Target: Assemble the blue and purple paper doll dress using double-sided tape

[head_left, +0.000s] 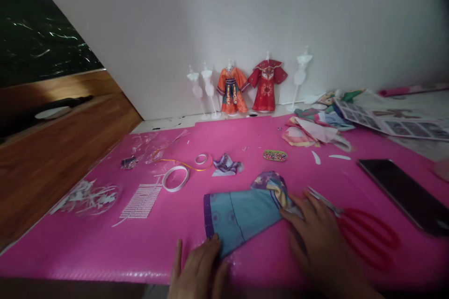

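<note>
A teal doll dress (247,215) with a purple hem band and a purple, cream-trimmed bodice (269,182) lies flat on the pink mat (147,254), its hem to the left. My left hand (198,266) rests at the near hem corner, fingertips touching the cloth and fingers apart. My right hand (319,238) lies at the bodice end, fingers stretched over its edge; part of the thumb is in shadow. Neither hand visibly lifts the cloth. Red-handled scissors (368,236) lie beside my right hand, blades pointing to the far left. A crumpled purple fabric piece (226,165) lies beyond the dress.
A black phone (400,194) lies at right. Tape rolls (176,179), a rhinestone sheet (142,201) and plastic bags (94,198) are at left. Fabric pieces (312,133) and a printed sheet (393,121) lie at back right. Dressed doll stands (267,86) and bare forms (300,72) line the wall.
</note>
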`<action>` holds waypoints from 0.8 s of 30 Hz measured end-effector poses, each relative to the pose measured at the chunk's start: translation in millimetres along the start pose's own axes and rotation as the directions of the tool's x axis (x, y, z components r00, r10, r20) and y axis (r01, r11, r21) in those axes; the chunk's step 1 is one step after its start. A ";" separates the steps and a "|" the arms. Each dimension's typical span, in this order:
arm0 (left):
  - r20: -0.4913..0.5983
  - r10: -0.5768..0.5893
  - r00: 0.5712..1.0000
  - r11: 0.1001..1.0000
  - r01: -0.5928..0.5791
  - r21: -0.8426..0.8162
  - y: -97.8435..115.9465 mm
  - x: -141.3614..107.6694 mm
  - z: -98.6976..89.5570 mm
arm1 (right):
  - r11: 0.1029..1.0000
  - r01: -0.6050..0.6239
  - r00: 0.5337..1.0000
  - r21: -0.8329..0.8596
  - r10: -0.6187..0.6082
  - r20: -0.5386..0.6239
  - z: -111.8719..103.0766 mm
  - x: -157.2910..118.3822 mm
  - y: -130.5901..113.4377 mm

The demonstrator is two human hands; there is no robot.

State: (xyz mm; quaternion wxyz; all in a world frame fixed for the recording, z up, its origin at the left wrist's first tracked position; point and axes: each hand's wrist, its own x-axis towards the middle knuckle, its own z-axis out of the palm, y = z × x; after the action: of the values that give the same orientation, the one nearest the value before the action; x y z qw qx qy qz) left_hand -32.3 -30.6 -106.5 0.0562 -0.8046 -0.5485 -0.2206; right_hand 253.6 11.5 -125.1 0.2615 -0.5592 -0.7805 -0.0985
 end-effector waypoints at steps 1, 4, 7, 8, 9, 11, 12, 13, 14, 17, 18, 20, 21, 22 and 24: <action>0.009 0.012 1.000 1.000 -0.012 -0.002 -1.3 3.8 -1.2 | 1.000 0.000 1.000 0.012 0.000 -0.010 -0.5 0.1 -0.6; 0.002 -0.058 0.998 0.998 0.058 -0.018 0.9 18.0 -2.9 | 0.999 0.004 0.999 0.051 -0.002 -0.044 -2.5 0.3 -1.4; 0.012 -0.150 0.989 0.988 0.150 -0.030 10.0 32.3 -4.4 | 0.996 0.010 0.996 0.093 -0.001 -0.091 -4.2 1.0 -0.8; 0.027 -0.145 0.989 0.989 0.146 -0.037 13.2 36.6 -5.5 | 0.994 0.009 0.994 0.108 0.003 -0.111 -4.7 1.4 -0.6; 0.041 -0.134 0.990 0.990 0.136 -0.047 16.3 41.0 -7.0 | 0.992 0.008 0.991 0.122 0.008 -0.130 -5.1 1.7 -0.5; 0.075 -0.102 0.992 0.991 0.108 -0.075 22.3 51.7 -11.2 | 0.988 0.010 0.985 0.153 0.017 -0.170 -6.0 2.3 -0.5; 0.091 -0.090 0.992 0.992 0.097 -0.086 25.7 58.9 -13.7 | 0.986 0.012 0.982 0.168 0.020 -0.186 -6.5 2.5 -0.8; 0.110 -0.080 0.991 0.992 0.090 -0.091 29.5 67.8 -16.3 | 0.983 0.014 0.980 0.181 0.022 -0.199 -7.1 2.7 -1.1; 0.125 -0.069 0.990 0.993 0.081 -0.091 33.8 78.6 -18.7 | 0.981 0.017 0.978 0.193 0.024 -0.209 -7.7 2.9 -1.5; 0.187 -0.039 0.982 0.996 0.054 -0.074 48.3 121.1 -21.6 | 0.975 0.016 0.976 0.221 0.033 -0.215 -9.3 3.6 -3.0; 0.213 -0.021 0.977 0.997 0.035 -0.064 52.8 137.3 -20.0 | 0.973 0.012 0.975 0.230 0.040 -0.220 -9.6 3.7 -3.3; 0.243 0.033 0.969 0.997 -0.015 -0.076 60.7 168.8 -12.1 | 0.968 0.008 0.971 0.250 0.052 -0.231 -9.5 4.0 -3.2; 0.272 0.069 0.960 0.995 -0.047 -0.086 64.1 183.1 -6.1 | 0.965 0.006 0.969 0.261 0.058 -0.239 -9.1 4.0 -2.7; 0.299 0.105 0.948 0.992 -0.079 -0.097 67.1 195.5 0.8 | 0.962 0.006 0.966 0.274 0.065 -0.251 -8.6 4.0 -2.0; 0.362 0.182 0.914 0.981 -0.147 -0.123 72.6 214.2 15.0 | 0.951 0.018 0.957 0.307 0.073 -0.281 -7.1 4.0 0.0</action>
State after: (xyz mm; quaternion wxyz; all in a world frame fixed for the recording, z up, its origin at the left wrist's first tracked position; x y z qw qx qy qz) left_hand 102.5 129.7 -19.7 -0.0680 -0.8768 -0.4685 -0.0841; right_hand 254.7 11.6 -117.1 0.4575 -0.5024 -0.7318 -0.0530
